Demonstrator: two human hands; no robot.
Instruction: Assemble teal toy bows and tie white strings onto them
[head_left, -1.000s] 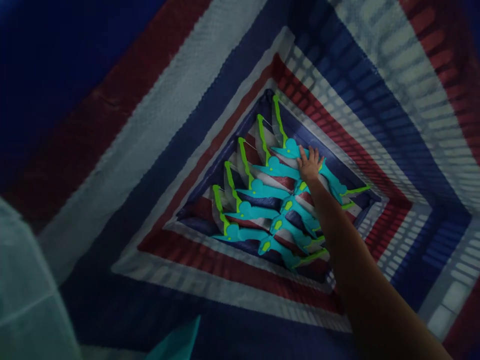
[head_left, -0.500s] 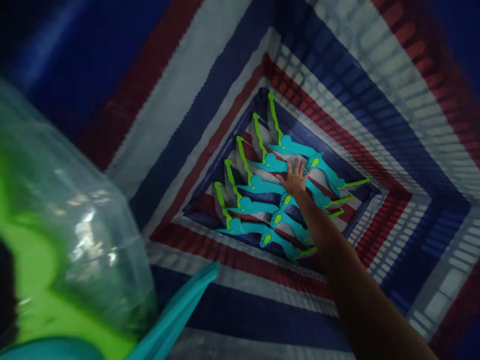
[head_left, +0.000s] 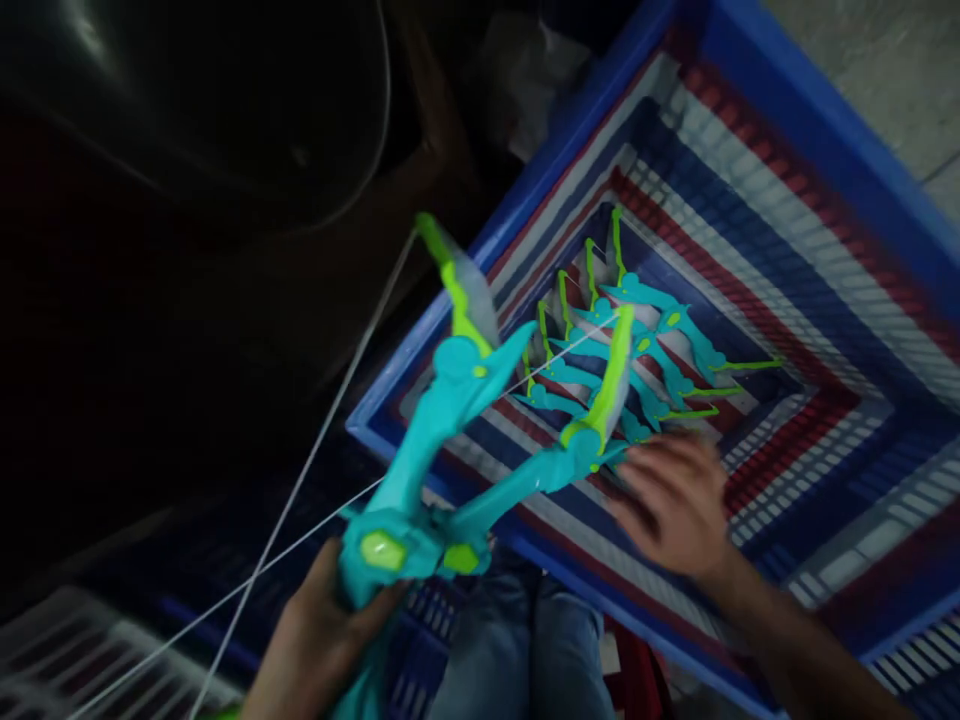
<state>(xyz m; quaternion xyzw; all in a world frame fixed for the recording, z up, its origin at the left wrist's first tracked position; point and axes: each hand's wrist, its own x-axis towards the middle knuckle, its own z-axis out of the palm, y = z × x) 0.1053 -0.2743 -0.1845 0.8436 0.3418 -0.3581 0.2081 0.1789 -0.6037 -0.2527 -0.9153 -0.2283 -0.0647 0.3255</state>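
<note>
My left hand (head_left: pixel 322 620) is wrapped around teal toy bows (head_left: pixel 420 440) with lime-green tips and white strings. Two lime hexagons show at their grips, so they look like two bows held together. Their upper limbs fan out over the crate's near corner. My right hand (head_left: pixel 675 500), blurred, is just beside the tip of one limb, fingers loosely spread; I see nothing held in it. Below, at the bottom of the crate (head_left: pixel 442 365), several more toy bows (head_left: pixel 637 350) lie nested in a row on the striped lining.
Red, white and blue striped sheeting (head_left: pixel 750 230) lines the blue crate. A dark rounded shape (head_left: pixel 225 110) fills the upper left. A pale slatted basket (head_left: pixel 97 660) is at lower left. My jeans-clad legs (head_left: pixel 525 640) show below, near something red (head_left: pixel 637 670).
My right hand has come up from the bows at the crate's bottom. My view has drawn back, and the bows in my left hand have come into the middle.
</note>
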